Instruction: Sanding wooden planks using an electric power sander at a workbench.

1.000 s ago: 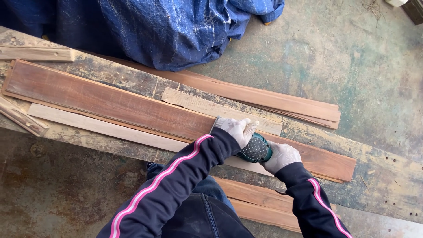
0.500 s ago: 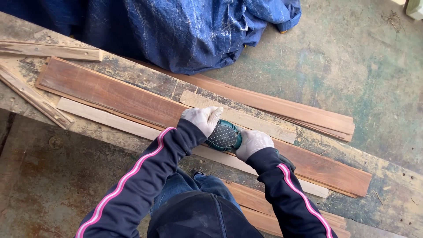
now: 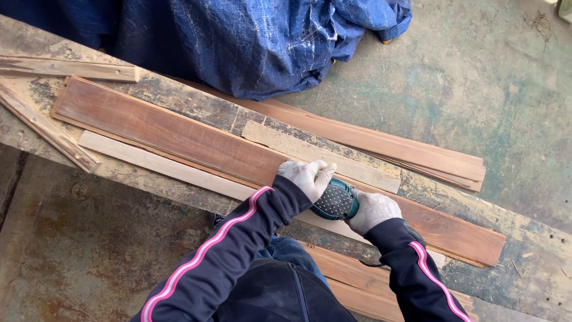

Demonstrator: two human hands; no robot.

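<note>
Our left hand in its pale glove is curled over the far-left side of the green sander, fingers pressed down on its dotted cap. Our right hand, gloved too, is closed around the tool's near-right side, so we hold it from both ends; that two-sided grip looks meant to keep the sander flat and steady on the wood. The sander sits on the long reddish-brown board, a little right of the board's middle, at its near edge.

The board lies lengthwise along the worn desk, running from far left to near right. Just beside it on the near side lies a pale thin slat, touching or almost touching its edge, perhaps as a stop against sliding. On the far side, a short pale offcut rests against the board. At the desk's left end lie rough weathered strips.

Beyond the desk, more reddish boards are stacked on the floor, partly under a crumpled blue tarpaulin. Further boards lie on the floor near our legs.
</note>
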